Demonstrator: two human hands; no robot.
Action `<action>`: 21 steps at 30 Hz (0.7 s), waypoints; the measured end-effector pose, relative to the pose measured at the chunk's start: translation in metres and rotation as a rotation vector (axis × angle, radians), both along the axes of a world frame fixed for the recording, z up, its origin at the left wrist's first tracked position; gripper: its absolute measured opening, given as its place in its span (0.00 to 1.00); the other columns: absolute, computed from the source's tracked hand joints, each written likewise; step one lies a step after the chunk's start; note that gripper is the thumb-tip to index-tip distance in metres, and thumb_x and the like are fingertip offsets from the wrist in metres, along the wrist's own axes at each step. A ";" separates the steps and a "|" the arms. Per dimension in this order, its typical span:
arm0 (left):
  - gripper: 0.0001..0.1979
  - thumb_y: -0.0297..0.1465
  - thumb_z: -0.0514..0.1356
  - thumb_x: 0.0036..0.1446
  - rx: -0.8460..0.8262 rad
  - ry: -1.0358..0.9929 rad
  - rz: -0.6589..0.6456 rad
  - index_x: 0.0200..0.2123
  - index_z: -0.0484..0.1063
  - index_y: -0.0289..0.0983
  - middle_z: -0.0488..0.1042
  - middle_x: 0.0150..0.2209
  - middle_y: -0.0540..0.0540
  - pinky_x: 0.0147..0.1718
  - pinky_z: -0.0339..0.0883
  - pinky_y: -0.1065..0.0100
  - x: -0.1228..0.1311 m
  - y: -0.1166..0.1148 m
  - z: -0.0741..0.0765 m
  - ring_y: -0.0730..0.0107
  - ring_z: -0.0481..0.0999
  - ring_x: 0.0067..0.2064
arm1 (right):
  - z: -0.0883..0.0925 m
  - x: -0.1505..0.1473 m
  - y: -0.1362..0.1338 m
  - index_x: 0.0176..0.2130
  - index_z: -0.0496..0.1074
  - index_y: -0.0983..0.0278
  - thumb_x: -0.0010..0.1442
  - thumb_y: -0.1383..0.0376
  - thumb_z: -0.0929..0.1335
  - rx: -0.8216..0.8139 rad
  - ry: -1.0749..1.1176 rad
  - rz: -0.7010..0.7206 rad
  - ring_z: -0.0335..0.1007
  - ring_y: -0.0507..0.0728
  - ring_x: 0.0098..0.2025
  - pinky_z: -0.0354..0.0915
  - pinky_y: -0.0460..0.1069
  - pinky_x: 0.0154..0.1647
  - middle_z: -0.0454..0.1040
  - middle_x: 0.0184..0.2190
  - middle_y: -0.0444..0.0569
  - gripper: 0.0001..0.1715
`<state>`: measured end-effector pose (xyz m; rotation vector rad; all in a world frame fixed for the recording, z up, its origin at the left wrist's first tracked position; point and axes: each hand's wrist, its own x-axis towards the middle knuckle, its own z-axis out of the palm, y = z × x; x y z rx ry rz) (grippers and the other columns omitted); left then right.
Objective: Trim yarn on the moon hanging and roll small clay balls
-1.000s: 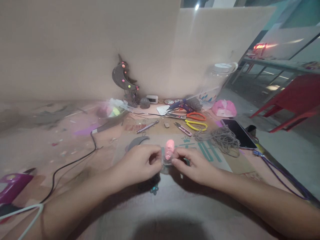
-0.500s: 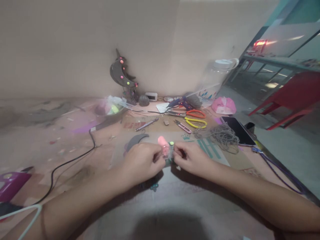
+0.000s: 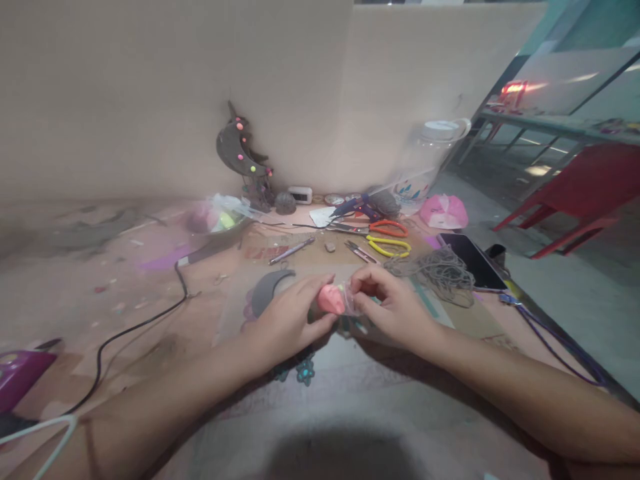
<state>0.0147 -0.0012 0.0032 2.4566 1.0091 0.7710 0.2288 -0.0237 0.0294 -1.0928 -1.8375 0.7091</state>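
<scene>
pink lump (image 3: 330, 300): in front of the person, between the 2 hands, nearer the left fingertips; what it is made of is hard to tell.
clear wrap (image 3: 349, 301): bunched against the lump's right side; whether it goes all the way round cannot be told.
left hand (image 3: 290, 312): thumb and fingers curved partway open, with the pink lump held in the gap between their tips.
right hand (image 3: 390, 301): thumb and forefinger drawn together, seemingly pinching the clear wrap's edge.
step in hand: looks like handling the wrap at the lump, either peeling it away or gathering it in; the view does not settle which.
next move calls for: probably a light, steady left hold, as the lump looks soft enough to dent, and a firm right pinch, since thin film slips easily.
grey moon (image 3: 265, 291): flat on the work surface, just past the left hand and partly hidden by it.
blue flower (image 3: 305, 371): below the left wrist, on the near side.
pen (image 3: 291, 251), pebble (image 3: 330, 247) and snips (image 3: 363, 253): in a loose row beyond the hands.
string (image 3: 445, 275): a tangled heap past the right hand, beside the phone (image 3: 473, 262).
</scene>
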 end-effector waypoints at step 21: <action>0.12 0.34 0.59 0.63 -0.343 -0.181 -0.052 0.47 0.76 0.37 0.79 0.44 0.45 0.48 0.68 0.65 0.001 0.004 0.015 0.63 0.76 0.46 | -0.013 0.009 0.011 0.47 0.78 0.63 0.67 0.63 0.68 0.498 -0.244 0.166 0.74 0.53 0.34 0.71 0.46 0.34 0.78 0.34 0.51 0.12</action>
